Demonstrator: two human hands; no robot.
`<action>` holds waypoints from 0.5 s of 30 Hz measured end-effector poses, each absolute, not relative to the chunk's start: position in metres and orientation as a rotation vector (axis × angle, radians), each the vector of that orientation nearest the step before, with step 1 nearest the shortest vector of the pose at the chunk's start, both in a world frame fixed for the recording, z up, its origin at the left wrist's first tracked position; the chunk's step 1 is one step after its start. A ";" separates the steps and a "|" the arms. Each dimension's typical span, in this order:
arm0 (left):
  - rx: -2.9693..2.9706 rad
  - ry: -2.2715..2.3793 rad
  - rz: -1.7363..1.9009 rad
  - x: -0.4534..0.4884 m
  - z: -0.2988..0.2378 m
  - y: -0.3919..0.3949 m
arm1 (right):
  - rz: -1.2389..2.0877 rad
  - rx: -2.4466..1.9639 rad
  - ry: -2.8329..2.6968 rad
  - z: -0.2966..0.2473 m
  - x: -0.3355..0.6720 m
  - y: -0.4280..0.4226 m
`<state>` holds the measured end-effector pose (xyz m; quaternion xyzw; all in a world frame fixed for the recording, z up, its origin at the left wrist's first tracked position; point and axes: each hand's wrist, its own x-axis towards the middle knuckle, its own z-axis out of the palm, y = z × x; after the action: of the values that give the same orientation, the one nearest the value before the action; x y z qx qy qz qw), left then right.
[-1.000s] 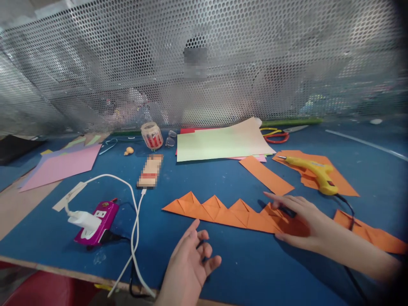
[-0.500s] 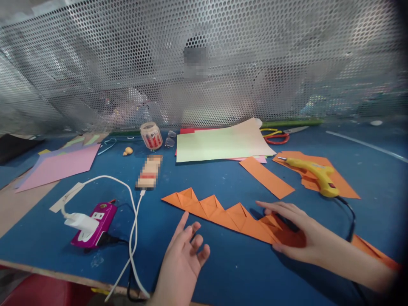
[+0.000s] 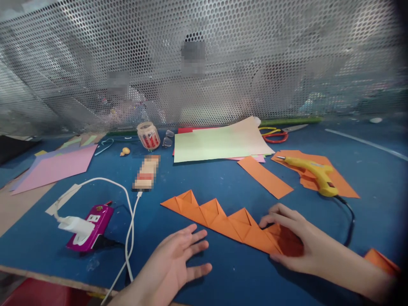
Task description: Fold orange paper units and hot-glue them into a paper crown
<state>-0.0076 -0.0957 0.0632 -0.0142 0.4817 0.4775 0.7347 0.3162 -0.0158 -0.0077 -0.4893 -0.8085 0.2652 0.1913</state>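
Note:
A folded orange paper strip with a zigzag top edge (image 3: 216, 214) lies on the blue table (image 3: 242, 276). My right hand (image 3: 291, 240) presses on the strip's right end, fingers curled over the folds. My left hand (image 3: 174, 265) hovers low over the table just in front of the strip's left half, palm down, fingers spread, holding nothing. A yellow glue gun (image 3: 314, 173) rests on orange paper scraps at the right.
A flat orange strip (image 3: 264, 177) and a stack of pale green and cream sheets (image 3: 219, 142) lie behind. A magenta power strip with white charger (image 3: 89, 222) and cable sits left, pink paper (image 3: 54, 165) far left, scissors (image 3: 276, 135) and a small jar (image 3: 148, 135) near the perforated metal screen.
My right hand slid the zigzag strip toward me and its fingers curled over the strip's end. My left hand turned palm down, spread its fingers and moved closer to the strip.

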 end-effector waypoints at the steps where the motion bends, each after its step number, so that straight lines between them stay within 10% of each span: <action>1: 0.000 1.032 1.032 -0.010 0.062 -0.098 | 0.742 -1.370 -2.262 -0.006 0.315 -0.017; 15: 0.067 0.972 1.323 0.005 0.065 -0.075 | 0.139 -1.063 -2.163 0.026 0.284 -0.044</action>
<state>0.0053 -0.0747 0.0652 0.0297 0.4330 0.5896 0.6812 0.2840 -0.0441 0.0264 -0.4117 -0.8373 0.0540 0.3558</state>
